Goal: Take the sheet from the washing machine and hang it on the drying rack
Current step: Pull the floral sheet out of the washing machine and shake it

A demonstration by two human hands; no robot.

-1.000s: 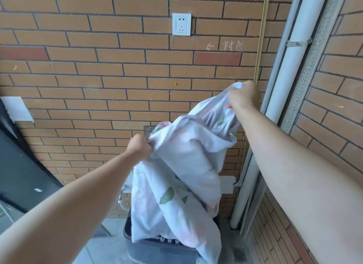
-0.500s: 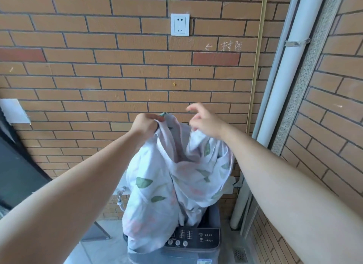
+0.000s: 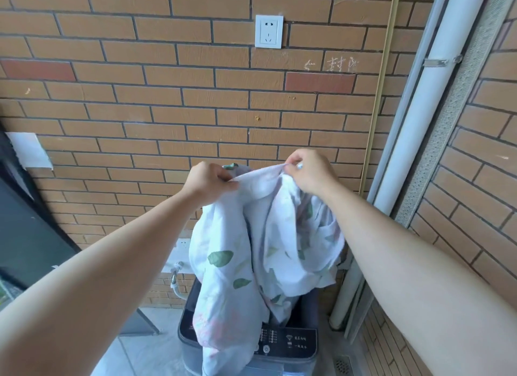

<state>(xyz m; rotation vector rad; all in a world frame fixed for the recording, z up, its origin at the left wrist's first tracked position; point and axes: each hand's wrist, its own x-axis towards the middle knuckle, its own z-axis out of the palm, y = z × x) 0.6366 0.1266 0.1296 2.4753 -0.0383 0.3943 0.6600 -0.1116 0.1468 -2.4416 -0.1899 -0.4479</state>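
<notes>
A: Where is the sheet [image 3: 229, 235]?
B: Centre frame: white with green leaves, bunched, hanging from its stretched top edge.
A: Its bottom?
B: Draped over the dark washing machine [image 3: 296, 343], bottom centre, control panel showing.

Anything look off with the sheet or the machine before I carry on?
Nothing is damaged or spilled. The sheet hangs bunched and twisted between the left hand and right hand. Its lower fold drapes over part of the control panel of the washing machine, so it is not yet clear.

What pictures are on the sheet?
Green leaves on white, with faint pink patches, on the sheet; the head view shows it.
</notes>
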